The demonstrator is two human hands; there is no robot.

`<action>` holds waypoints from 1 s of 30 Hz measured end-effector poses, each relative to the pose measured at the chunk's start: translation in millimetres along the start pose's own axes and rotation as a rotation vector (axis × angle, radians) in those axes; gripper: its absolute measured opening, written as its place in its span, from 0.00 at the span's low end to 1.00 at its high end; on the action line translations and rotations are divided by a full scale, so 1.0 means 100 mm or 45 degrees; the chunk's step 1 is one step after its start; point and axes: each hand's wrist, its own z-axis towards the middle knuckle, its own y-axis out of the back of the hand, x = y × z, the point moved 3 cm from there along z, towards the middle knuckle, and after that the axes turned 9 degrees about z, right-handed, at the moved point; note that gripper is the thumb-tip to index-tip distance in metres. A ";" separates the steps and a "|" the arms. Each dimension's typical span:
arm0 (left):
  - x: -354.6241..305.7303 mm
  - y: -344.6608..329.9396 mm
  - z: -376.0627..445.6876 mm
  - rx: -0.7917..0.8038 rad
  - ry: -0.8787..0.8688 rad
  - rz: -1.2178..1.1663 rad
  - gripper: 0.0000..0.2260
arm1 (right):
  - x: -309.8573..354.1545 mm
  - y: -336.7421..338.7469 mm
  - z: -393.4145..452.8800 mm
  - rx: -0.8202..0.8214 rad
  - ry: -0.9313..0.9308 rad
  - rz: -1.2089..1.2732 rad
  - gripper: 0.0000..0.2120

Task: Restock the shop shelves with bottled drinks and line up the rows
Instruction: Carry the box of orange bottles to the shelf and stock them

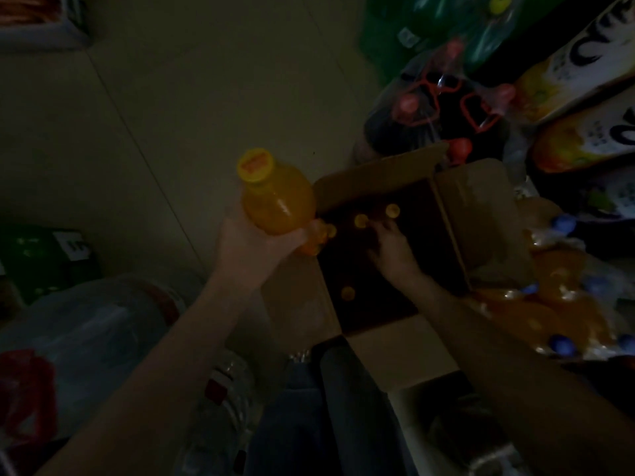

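The left hand (251, 240) is curled round the lower body of an orange drink bottle with a yellow screw cap (273, 194), holding it tilted, cap up and leaning away, above the pale tiled floor (171, 97) just left of an open brown cardboard box (477, 214). A second orange bottle (316, 237) seems to sit under the same hand against the box's left edge, but the dim light blurs it and I cannot tell whether the fingers hold it too.

The right hand (391, 249) reaches down into the dark inside of the box, its fingers bent toward two yellow caps (376, 214) of bottles standing there. Whether it has closed on one of them cannot be made out in the gloom. Another yellow cap (347, 293) shows nearer the person, alone in the box's near part.

Around the box, things crowd in. Just beyond its far flap lies a shrink-wrapped pack of dark bottles with red caps (443, 108), and past that a green wrapped pack (446, 25). To the right a wrapped pack of orange bottles with blue caps (556, 304) presses against the box's right flap. White and orange cartons with black lettering (584, 70) lie at the upper right. At lower left sits a clear plastic bag (89, 321) beside a green crate (41, 255).
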 end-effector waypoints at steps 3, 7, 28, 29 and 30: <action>0.09 0.01 0.03 0.025 -0.023 0.016 0.23 | -0.02 -0.40 0.31 -0.042 0.130 -0.237 0.25; 0.07 -0.06 0.15 0.101 -0.036 0.061 0.25 | -0.05 -0.50 0.46 0.043 0.069 -0.614 0.22; -4.40 0.85 -1.51 0.320 -0.698 0.571 0.34 | 2.65 4.54 -3.26 -0.474 0.116 -0.156 0.17; -4.73 0.91 -1.66 0.325 -0.785 0.581 0.34 | 2.78 4.84 -3.49 -0.529 0.107 -0.148 0.15; -5.02 0.95 -1.78 0.326 -0.858 0.597 0.35 | 2.89 5.12 -3.75 -0.593 0.093 -0.121 0.13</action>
